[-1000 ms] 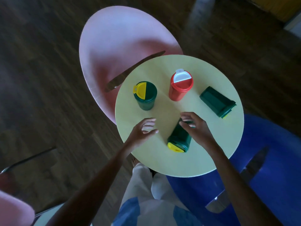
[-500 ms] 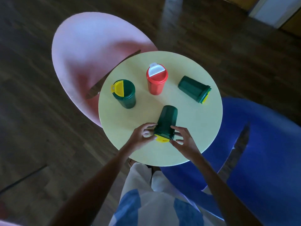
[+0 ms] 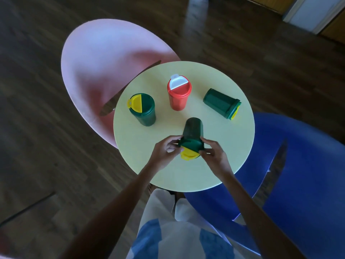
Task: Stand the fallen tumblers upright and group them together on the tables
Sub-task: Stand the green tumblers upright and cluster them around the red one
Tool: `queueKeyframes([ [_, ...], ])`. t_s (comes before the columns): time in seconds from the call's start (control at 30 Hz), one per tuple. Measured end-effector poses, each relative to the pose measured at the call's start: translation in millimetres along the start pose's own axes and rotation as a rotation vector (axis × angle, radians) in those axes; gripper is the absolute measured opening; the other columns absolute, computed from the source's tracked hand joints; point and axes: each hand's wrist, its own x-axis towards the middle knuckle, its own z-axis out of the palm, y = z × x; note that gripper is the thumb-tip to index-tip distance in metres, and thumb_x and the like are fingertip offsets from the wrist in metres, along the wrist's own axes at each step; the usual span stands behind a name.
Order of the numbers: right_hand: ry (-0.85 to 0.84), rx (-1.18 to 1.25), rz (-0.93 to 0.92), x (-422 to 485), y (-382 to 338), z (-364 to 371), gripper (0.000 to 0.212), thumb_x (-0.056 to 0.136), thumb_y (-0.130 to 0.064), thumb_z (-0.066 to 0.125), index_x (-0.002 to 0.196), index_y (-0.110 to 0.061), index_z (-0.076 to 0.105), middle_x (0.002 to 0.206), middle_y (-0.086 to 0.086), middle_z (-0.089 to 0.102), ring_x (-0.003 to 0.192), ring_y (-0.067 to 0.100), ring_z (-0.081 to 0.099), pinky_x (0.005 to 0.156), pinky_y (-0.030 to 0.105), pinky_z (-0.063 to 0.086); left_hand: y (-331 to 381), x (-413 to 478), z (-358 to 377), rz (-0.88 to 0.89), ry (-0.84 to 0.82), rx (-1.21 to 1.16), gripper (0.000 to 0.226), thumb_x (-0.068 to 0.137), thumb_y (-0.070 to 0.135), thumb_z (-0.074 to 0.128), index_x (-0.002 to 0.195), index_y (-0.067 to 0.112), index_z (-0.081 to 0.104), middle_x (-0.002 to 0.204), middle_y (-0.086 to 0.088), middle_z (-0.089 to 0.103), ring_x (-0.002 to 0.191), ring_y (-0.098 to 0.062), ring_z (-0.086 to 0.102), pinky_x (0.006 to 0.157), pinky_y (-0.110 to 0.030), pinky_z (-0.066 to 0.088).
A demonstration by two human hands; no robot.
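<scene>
On the round yellow table point(image 3: 141, 150) a green tumbler with a yellow lid point(image 3: 192, 134) lies tilted, lid end toward me. My left hand point(image 3: 165, 153) and my right hand point(image 3: 214, 156) grip its lid end from either side. A second green tumbler point(image 3: 144, 110) stands upright at the left. A red tumbler with a white flap point(image 3: 178, 94) stands upright at the back. A third green tumbler point(image 3: 220, 103) lies on its side at the right.
A pink chair point(image 3: 104, 58) stands behind and left of the table. A blue chair point(image 3: 302, 165) stands to the right, close to the table's edge. Dark wooden floor surrounds everything. My legs are under the near edge.
The lying green tumbler has turned so its lid faces me, and both hands have closed round its lid end. Its lid end now sits higher than before.
</scene>
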Motion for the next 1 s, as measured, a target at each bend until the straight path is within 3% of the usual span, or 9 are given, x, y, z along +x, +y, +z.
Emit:
queueKeyframes([
  [0.13, 0.033, 0.000, -0.110, 17, -37, -13, 0.045, 0.089, -0.002, 0.059, 0.121, -0.034, 0.053, 0.127, 0.004, 0.052, 0.079, 0.007, 0.066, 0.067, 0.023, 0.057, 39, 17, -4, 0.078, 0.049, -0.025, 0.044, 0.081, 0.019, 0.073, 0.123, 0.016, 0.060, 0.105, -0.006, 0.071, 0.091, -0.013, 0.070, 0.085, -0.028, 0.055],
  [0.2, 0.031, -0.003, -0.110, 26, -55, -20, 0.042, 0.092, -0.007, 0.057, 0.125, -0.031, 0.051, 0.117, 0.004, 0.058, 0.072, 0.008, 0.064, 0.061, 0.014, 0.051, 57, 25, -8, 0.112, 0.079, -0.027, 0.047, 0.078, 0.031, 0.071, 0.122, 0.023, 0.061, 0.104, -0.003, 0.071, 0.092, -0.012, 0.070, 0.086, -0.027, 0.055],
  [0.27, 0.019, 0.014, -0.102, 36, -68, -25, 0.040, 0.093, -0.011, 0.056, 0.129, -0.028, 0.049, 0.103, 0.001, 0.062, 0.067, 0.009, 0.063, 0.061, 0.015, 0.052, 71, 32, -11, 0.123, 0.104, -0.047, 0.045, 0.076, 0.035, 0.070, 0.120, 0.031, 0.060, 0.099, -0.001, 0.072, 0.093, -0.011, 0.069, 0.088, -0.024, 0.053],
  [0.4, -0.013, 0.069, -0.111, 48, -81, -28, 0.038, 0.094, -0.011, 0.055, 0.128, -0.026, 0.047, 0.122, -0.001, 0.056, 0.077, 0.017, 0.069, 0.060, 0.032, 0.058, 83, 42, -14, 0.092, 0.138, -0.122, 0.051, 0.073, 0.035, 0.072, 0.121, 0.026, 0.060, 0.104, 0.003, 0.071, 0.094, -0.011, 0.070, 0.087, -0.027, 0.053],
  [0.53, -0.062, 0.128, 0.007, 54, -82, -23, 0.035, 0.094, -0.012, 0.054, 0.127, -0.025, 0.047, 0.122, 0.000, 0.058, 0.076, 0.025, 0.071, 0.057, 0.029, 0.054, 77, 45, -14, 0.019, 0.132, -0.105, 0.059, 0.070, 0.037, 0.074, 0.126, 0.025, 0.057, 0.111, 0.003, 0.065, 0.094, -0.011, 0.069, 0.085, -0.026, 0.055],
  [0.7, -0.094, 0.132, 0.135, 55, -65, -15, 0.038, 0.093, -0.014, 0.056, 0.129, -0.019, 0.048, 0.124, 0.005, 0.060, 0.076, 0.024, 0.071, 0.057, 0.027, 0.052, 61, 43, -9, -0.072, 0.126, -0.056, 0.051, 0.084, 0.022, 0.071, 0.132, 0.017, 0.053, 0.121, -0.006, 0.062, 0.088, -0.001, 0.064, 0.074, -0.013, 0.052],
  [0.87, -0.084, 0.124, 0.185, 56, -55, -11, 0.040, 0.093, -0.015, 0.055, 0.132, -0.020, 0.047, 0.124, 0.005, 0.059, 0.080, 0.025, 0.071, 0.058, 0.026, 0.053, 52, 46, -4, -0.107, 0.138, -0.046, 0.050, 0.086, 0.022, 0.069, 0.132, 0.015, 0.052, 0.122, -0.006, 0.061, 0.090, -0.007, 0.064, 0.072, -0.011, 0.051],
  [1.0, -0.068, 0.128, 0.192, 60, -56, -11, 0.041, 0.094, -0.016, 0.055, 0.133, -0.019, 0.045, 0.123, 0.004, 0.059, 0.078, 0.024, 0.070, 0.057, 0.026, 0.052, 53, 51, -4, -0.108, 0.145, -0.043, 0.046, 0.086, 0.021, 0.069, 0.129, 0.015, 0.054, 0.119, -0.005, 0.062, 0.083, 0.005, 0.064, 0.070, -0.010, 0.050],
])
